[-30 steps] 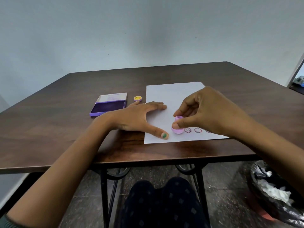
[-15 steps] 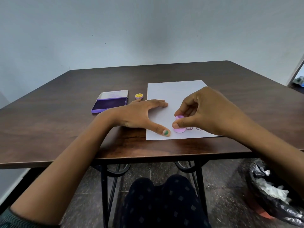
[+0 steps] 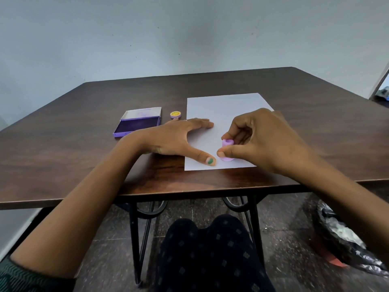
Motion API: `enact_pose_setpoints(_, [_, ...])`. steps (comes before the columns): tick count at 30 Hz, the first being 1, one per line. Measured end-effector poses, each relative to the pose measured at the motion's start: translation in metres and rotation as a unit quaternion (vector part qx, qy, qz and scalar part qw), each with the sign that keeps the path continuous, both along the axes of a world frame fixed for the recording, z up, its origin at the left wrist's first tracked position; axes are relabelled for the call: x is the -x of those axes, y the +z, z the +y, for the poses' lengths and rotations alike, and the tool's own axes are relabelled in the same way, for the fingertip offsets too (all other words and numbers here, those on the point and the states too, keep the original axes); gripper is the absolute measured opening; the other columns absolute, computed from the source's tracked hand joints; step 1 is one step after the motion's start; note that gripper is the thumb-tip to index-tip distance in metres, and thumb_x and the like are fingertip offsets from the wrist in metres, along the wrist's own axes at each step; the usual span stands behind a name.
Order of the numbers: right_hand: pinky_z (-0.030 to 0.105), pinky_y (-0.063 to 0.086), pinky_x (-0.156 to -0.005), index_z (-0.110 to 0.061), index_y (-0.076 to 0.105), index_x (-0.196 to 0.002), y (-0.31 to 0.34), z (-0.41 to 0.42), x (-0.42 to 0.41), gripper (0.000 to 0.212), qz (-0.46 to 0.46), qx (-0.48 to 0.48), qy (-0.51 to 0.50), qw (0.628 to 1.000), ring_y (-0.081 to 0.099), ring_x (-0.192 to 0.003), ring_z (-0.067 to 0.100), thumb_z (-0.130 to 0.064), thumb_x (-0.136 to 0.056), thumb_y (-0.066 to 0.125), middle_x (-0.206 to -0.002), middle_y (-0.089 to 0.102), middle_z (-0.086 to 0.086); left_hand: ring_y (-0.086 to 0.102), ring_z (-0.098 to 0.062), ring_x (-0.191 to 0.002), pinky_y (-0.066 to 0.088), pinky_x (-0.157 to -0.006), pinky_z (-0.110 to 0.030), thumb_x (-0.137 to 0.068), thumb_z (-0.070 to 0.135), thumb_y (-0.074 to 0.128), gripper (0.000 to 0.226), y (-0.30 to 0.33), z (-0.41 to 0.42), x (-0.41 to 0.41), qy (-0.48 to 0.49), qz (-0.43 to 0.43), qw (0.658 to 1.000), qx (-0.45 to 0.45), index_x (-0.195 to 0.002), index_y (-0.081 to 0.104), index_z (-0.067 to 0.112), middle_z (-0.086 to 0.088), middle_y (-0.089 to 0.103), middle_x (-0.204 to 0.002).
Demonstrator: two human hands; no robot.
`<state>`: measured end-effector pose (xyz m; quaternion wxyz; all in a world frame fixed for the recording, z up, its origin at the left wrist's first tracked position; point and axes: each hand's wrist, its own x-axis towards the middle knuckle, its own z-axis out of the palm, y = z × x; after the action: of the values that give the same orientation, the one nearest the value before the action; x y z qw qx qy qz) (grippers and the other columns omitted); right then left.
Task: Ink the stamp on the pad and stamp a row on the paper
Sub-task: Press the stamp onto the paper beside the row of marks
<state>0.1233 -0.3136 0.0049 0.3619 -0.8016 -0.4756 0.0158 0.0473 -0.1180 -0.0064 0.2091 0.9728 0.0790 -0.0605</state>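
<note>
A white sheet of paper [image 3: 223, 114] lies on the brown table [image 3: 84, 148]. My right hand [image 3: 261, 140] pinches a small pink-purple stamp [image 3: 227, 150] and holds it down on the paper near the sheet's front edge. My left hand [image 3: 176, 140] lies flat with fingers spread on the paper's left edge, its thumb tip just left of the stamp. The open purple ink pad [image 3: 139, 124] sits to the left of the paper. The earlier stamped marks are hidden behind my right hand.
A small round yellow-topped cap [image 3: 175, 114] rests between the ink pad and the paper. The table's front edge is close to the paper. Below, a black bin bag [image 3: 345, 239] stands on the floor at the right, beside the table's metal legs.
The view has tilted so the table sits higher. The row of stamped marks to the right of the stamp, visible before, is now covered by my right hand. Both hands keep their hold.
</note>
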Motion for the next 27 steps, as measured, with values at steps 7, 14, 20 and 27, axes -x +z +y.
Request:
enact_pose_setpoints(7, [0.023, 0.049, -0.064, -0.016, 0.071, -0.075, -0.002, 0.001, 0.002, 0.018, -0.020, -0.005, 0.004, 1.000, 0.064, -0.063, 0.010, -0.026, -0.064, 0.082, -0.067, 0.070, -0.002, 0.016, -0.004, -0.141, 0.009, -0.112, -0.025, -0.050, 0.079, 0.061, 0.107, -0.003, 0.001, -0.001, 0.000, -0.005, 1.000, 0.010, -0.143, 0.024, 0.042, 0.023, 0.018, -0.154])
enact_pose_setpoints(14, [0.018, 0.045, -0.060, -0.015, 0.071, -0.077, -0.006, 0.002, 0.002, 0.019, -0.018, -0.017, 0.001, 1.000, 0.059, -0.058, 0.005, -0.025, -0.065, 0.081, -0.065, 0.068, -0.004, 0.015, -0.002, -0.139, 0.008, -0.107, -0.021, -0.057, 0.072, 0.066, 0.101, -0.003, 0.002, -0.001, -0.001, -0.006, 1.000, 0.019, -0.144, 0.024, 0.042, 0.022, 0.017, -0.155])
enact_pose_setpoints(20, [0.014, 0.045, -0.055, -0.017, 0.071, -0.073, -0.003, 0.002, -0.004, 0.019, 0.004, -0.005, 0.007, 1.000, 0.061, -0.057, 0.006, -0.027, -0.063, 0.082, -0.065, 0.070, -0.004, 0.016, 0.002, -0.135, 0.008, -0.107, -0.021, -0.058, 0.070, 0.067, 0.100, -0.003, 0.001, 0.000, -0.003, -0.004, 1.000, 0.029, -0.144, 0.024, 0.042, 0.022, 0.017, -0.155])
enact_pose_setpoints(27, [0.020, 0.051, -0.053, -0.006, 0.069, -0.073, 0.004, 0.001, -0.033, 0.021, 0.234, -0.075, -0.001, 0.969, 0.061, -0.052, 0.009, -0.021, -0.065, 0.081, -0.060, 0.071, 0.004, 0.015, -0.004, -0.141, 0.009, -0.113, -0.026, -0.054, 0.074, 0.066, 0.104, -0.002, 0.000, 0.000, 0.001, -0.007, 1.000, 0.024, -0.144, 0.025, 0.042, 0.023, 0.018, -0.154])
